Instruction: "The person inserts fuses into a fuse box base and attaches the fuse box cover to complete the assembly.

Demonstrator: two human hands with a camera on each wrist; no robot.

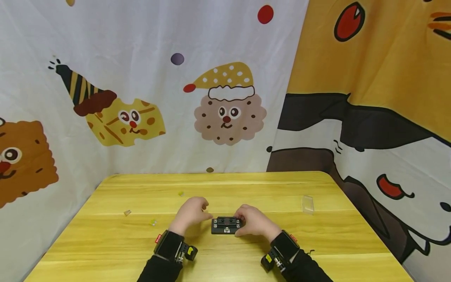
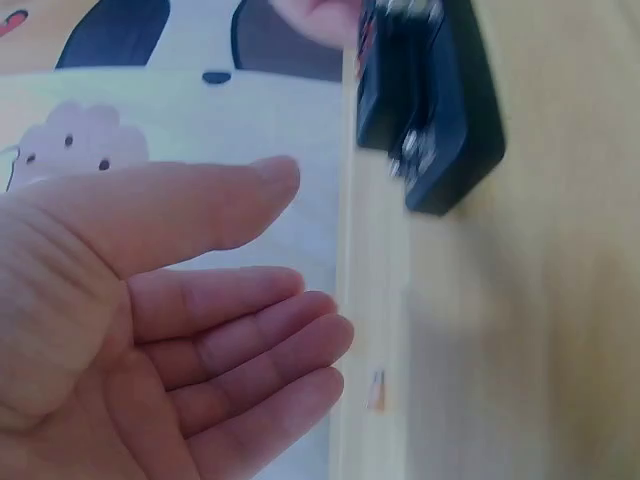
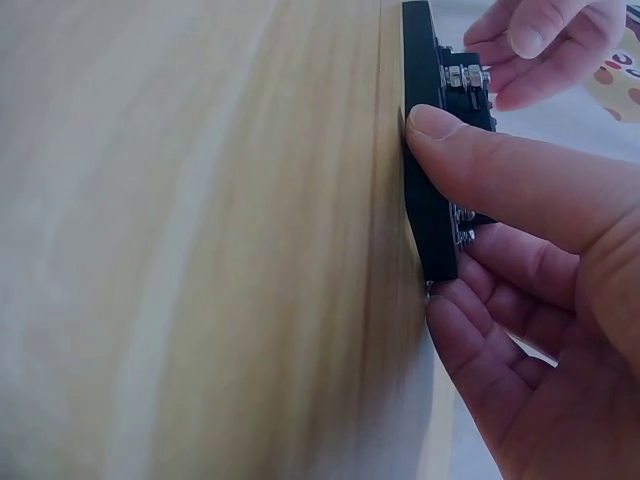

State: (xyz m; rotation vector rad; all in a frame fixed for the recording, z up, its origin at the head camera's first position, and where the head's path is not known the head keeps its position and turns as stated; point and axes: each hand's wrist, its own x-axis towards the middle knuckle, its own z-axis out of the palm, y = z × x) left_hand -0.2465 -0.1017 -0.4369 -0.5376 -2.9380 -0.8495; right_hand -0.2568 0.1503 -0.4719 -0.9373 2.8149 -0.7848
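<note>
The black block (image 1: 225, 226), pinched at 1 end by the right hand (image 1: 255, 221), should be kept steady beside the loosely spread left hand (image 1: 191, 213).

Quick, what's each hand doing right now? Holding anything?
Left hand: open, empty, near the black block.
Right hand: holding the black block's right end between thumb and fingers.

Black block (image 1: 226, 226): smooth plastic; screws (image 3: 470, 77), shiny metal. Tabletop (image 1: 225, 258): smooth wood grain. Backdrop (image 1: 141, 78): matt cloth.
</note>
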